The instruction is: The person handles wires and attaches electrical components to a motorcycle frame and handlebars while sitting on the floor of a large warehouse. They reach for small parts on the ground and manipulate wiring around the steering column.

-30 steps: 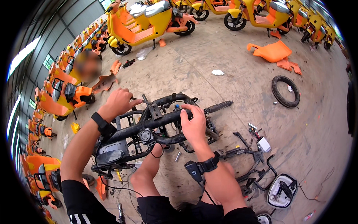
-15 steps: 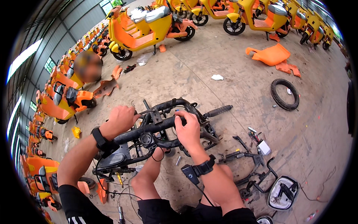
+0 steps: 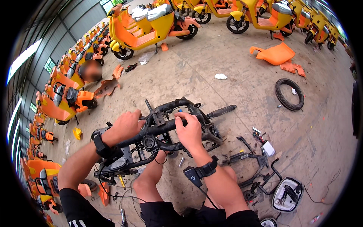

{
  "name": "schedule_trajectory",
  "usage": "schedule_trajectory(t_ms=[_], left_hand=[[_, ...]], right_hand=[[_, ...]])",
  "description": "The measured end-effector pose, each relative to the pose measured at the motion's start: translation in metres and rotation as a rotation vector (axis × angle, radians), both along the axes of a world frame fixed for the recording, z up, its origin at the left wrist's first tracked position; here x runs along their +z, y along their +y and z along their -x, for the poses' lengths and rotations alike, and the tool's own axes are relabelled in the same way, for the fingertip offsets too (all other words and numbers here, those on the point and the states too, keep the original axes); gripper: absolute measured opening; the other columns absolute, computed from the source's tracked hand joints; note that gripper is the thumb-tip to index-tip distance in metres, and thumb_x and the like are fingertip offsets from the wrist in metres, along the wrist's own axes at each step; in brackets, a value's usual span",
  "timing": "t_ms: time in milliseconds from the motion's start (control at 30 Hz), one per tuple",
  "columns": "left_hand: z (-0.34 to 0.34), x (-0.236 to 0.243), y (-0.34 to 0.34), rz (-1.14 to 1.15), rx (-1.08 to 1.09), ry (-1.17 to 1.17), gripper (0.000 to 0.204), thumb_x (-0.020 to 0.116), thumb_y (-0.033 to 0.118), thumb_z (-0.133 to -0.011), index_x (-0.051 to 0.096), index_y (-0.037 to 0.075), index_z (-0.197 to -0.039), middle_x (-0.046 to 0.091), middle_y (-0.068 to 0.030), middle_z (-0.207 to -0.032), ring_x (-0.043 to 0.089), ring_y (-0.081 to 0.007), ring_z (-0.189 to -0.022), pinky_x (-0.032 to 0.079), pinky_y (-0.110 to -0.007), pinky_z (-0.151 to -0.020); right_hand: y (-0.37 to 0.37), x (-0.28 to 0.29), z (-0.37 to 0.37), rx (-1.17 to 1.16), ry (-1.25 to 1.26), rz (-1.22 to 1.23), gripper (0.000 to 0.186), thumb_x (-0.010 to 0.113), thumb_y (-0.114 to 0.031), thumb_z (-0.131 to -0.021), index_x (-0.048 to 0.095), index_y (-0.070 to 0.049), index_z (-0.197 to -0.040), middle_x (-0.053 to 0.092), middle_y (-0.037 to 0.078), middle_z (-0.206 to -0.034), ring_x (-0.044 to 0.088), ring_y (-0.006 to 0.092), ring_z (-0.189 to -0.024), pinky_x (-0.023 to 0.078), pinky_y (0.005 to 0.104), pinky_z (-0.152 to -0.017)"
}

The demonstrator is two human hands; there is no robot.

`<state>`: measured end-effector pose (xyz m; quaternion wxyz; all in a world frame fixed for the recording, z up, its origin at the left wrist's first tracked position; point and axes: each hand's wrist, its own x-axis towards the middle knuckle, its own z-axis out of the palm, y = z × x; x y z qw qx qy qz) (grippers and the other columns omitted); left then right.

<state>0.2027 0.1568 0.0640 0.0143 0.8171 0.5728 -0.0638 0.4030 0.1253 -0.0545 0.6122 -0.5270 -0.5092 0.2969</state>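
A black scooter frame lies on the floor in front of me, its thick tube running across between my hands. My left hand is closed at the tube's left part, its fingertips hidden from view against the metal. On the right, my right hand has thumb and forefinger curled together at the tube's upper edge; whatever they pinch is too small to make out. A round black fitting sits on the frame between the hands. From the frame's right end sticks out a shock absorber. Thin black cables hang at the lower left.
A bare tyre and orange body panels lie farther right. Close on the right are a white-and-black lamp housing, black metal brackets and a silver wired box. Rows of yellow-orange scooters stand behind and left.
My left hand has shifted slightly right and down along the frame, its fingers more curled. The fingers of my right hand have drawn in closer together. The frame has barely moved.
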Motion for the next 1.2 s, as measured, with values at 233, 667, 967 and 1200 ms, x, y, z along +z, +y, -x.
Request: schedule_trajectory(t_ms=[233,667,967,1200], left_hand=[[-0.002,-0.003,0.007,0.038,-0.004,0.019,0.03,0.054,0.027,-0.085,0.065,0.0,-0.078,0.063,-0.0237,-0.073,0.062,-0.041,-0.074,0.049,-0.048,-0.07],[0.004,-0.006,0.019,0.086,0.0,0.009,0.034,0.055,0.028,-0.085,0.065,-0.003,-0.074,0.064,-0.0235,-0.074,0.063,-0.0396,-0.075,0.051,-0.046,-0.072],[-0.025,0.008,0.005,0.311,0.19,0.001,0.047,0.048,0.025,-0.093,0.06,-0.006,-0.06,0.056,-0.0114,-0.044,0.06,-0.025,-0.042,0.053,-0.036,-0.052],[-0.025,-0.002,0.014,0.367,0.232,-0.058,0.049,0.052,0.029,-0.092,0.061,-0.009,-0.064,0.061,-0.0197,-0.055,0.066,-0.0307,-0.056,0.054,-0.039,-0.06]], right_hand=[[-0.002,-0.008,0.0,0.037,-0.051,0.042,0.02,0.059,-0.016,-0.083,0.069,-0.004,-0.095,0.068,0.011,-0.09,0.06,0.0266,-0.089,0.047,0.0346,-0.08],[-0.002,-0.008,-0.002,0.054,-0.082,0.096,0.017,0.059,-0.019,-0.082,0.069,-0.008,-0.088,0.069,0.009,-0.085,0.061,0.0294,-0.087,0.049,0.0391,-0.079],[0.004,-0.011,0.001,0.026,-0.009,0.195,0.017,0.059,-0.019,-0.081,0.07,-0.008,-0.089,0.068,0.009,-0.081,0.062,0.0286,-0.085,0.049,0.0392,-0.076],[0.005,-0.012,0.003,0.011,0.031,0.232,0.019,0.059,-0.018,-0.082,0.07,-0.005,-0.092,0.069,0.01,-0.079,0.065,0.025,-0.077,0.05,0.0348,-0.073]])
